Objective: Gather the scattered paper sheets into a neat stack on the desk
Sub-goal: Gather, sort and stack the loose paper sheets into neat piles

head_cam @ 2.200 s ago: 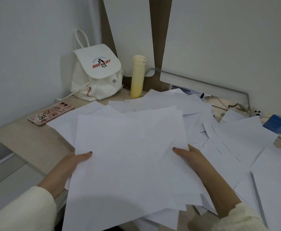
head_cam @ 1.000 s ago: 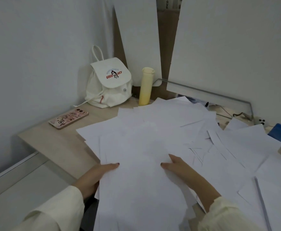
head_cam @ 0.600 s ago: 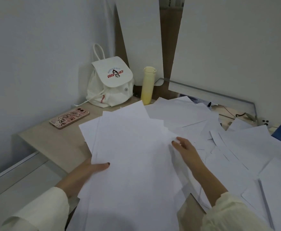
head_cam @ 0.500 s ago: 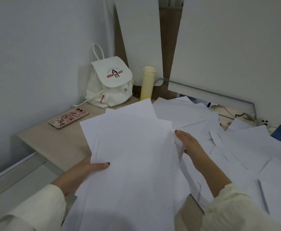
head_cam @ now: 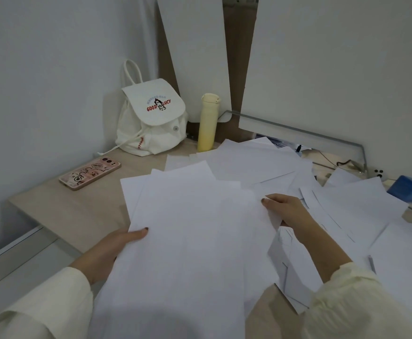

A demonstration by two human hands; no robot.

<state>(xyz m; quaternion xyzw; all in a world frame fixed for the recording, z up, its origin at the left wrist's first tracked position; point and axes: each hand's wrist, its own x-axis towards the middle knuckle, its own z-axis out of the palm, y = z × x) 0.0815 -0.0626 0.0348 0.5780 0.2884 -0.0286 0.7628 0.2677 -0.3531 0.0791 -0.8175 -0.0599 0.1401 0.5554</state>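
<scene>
We read "GOOD LUCY" in red capitals on the flap of the white canvas drawstring backpack (head_cam: 151, 118); the arc of small blue letters above it is too fine for us. On the pink cartoon-printed phone case (head_cam: 89, 173), lying on the light wooden desk (head_cam: 77, 211), a speech bubble says "Hello". Dark letters on the brown cardboard panel (head_cam: 239, 57) are cut off at the top edge.

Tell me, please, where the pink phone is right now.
Head view: the pink phone lies far left on the desk, just in front of the white backpack.
</scene>
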